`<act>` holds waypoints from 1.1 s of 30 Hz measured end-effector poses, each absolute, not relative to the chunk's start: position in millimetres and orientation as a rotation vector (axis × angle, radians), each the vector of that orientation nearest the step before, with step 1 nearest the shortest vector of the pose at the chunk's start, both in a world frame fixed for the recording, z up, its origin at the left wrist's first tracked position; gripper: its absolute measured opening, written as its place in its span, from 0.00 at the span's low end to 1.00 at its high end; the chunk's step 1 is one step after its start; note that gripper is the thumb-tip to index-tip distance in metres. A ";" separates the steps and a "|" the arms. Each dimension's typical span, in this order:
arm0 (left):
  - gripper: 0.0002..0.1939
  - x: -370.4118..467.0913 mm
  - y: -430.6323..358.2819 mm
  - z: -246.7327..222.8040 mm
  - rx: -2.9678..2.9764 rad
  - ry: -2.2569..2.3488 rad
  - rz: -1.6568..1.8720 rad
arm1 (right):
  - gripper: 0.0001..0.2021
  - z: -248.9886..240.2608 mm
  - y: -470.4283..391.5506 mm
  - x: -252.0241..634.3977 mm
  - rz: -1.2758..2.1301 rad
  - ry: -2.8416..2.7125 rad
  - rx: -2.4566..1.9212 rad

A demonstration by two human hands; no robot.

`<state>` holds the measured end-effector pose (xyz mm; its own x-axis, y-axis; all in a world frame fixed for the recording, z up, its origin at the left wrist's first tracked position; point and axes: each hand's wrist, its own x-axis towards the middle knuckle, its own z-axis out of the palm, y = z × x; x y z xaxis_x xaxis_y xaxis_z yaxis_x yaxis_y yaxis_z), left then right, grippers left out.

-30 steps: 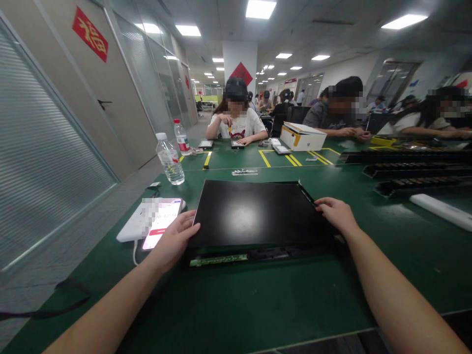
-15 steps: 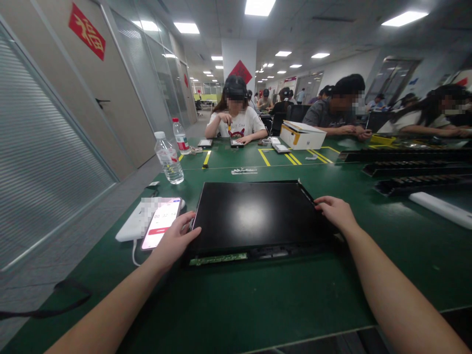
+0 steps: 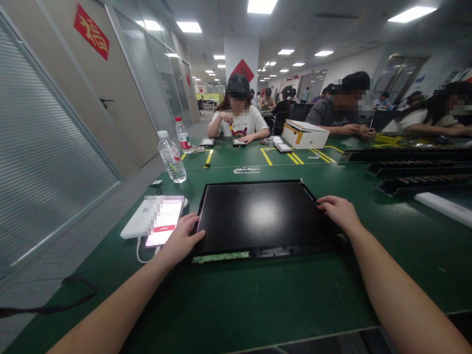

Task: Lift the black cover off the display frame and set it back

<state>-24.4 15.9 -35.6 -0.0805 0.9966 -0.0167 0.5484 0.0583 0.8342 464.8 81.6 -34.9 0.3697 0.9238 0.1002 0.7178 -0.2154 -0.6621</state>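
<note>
A black LCD screen panel (image 3: 254, 216) lies face up on the green table, with a bright light reflected in its middle. Dark frame edging surrounds it, and a strip of green circuit board (image 3: 221, 257) shows along the near side. My left hand (image 3: 184, 239) grips the left edge, thumb on top and fingers along the side. At the right edge, my right hand (image 3: 339, 212) holds on with thumb and fingers pinched, fingertips partly hidden by the rim.
To the left lie a phone (image 3: 167, 221) and a white power bank (image 3: 138, 216) with a cable. Two bottles, one a clear water bottle (image 3: 172, 160), stand behind. Dark metal strips (image 3: 424, 169) and a white bar (image 3: 442, 209) lie right. A co-worker (image 3: 239, 115) sits opposite, near a white box (image 3: 306, 135).
The screen panel has dropped slightly lower, and a dark border now shows along its left and far edges. Both hands stay on its sides; the view has shifted a little.
</note>
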 end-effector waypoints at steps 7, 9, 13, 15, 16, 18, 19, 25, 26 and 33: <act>0.36 -24.4 16.3 -33.2 1.688 1.764 0.763 | 0.16 -37.6 83.7 468.8 0.408 -1.417 -2.002; 0.37 -24.5 16.5 -34.1 1.720 1.779 0.743 | 0.17 -37.6 83.9 469.0 0.417 -1.408 -2.006; 0.35 -25.8 16.9 -38.4 1.792 1.805 0.725 | 0.17 -36.4 83.1 467.9 0.415 -1.402 -1.998; 0.32 -26.4 16.8 -40.4 1.830 1.815 0.731 | 0.17 -35.5 82.5 467.0 0.410 -1.400 -1.995; 0.31 -26.5 16.6 -40.9 1.843 1.821 0.734 | 0.16 -35.0 82.3 466.5 0.409 -1.398 -1.998; 0.31 -26.4 16.2 -41.0 1.850 1.835 0.733 | 0.15 -34.4 82.0 465.8 0.406 -1.393 -2.008; 0.31 -26.3 16.0 -40.7 1.846 1.839 0.730 | 0.15 -34.3 82.1 465.6 0.404 -1.392 -2.011; 0.32 -25.4 17.2 -40.9 1.812 1.838 0.738 | 0.14 -35.2 82.5 465.9 0.372 -1.408 -2.003; 0.32 -25.4 17.5 -41.4 1.814 1.836 0.747 | 0.14 -35.3 82.5 465.9 0.370 -1.411 -2.001; 0.33 -25.3 16.5 -42.2 1.809 1.827 0.762 | 0.14 -33.8 82.0 466.0 0.374 -1.415 -2.019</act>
<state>-25.3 16.5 -42.2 -0.0331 0.9976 0.0612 0.7455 -0.0161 0.6663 466.0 82.0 -33.8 0.3811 0.9162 0.1242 0.7350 -0.2187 -0.6418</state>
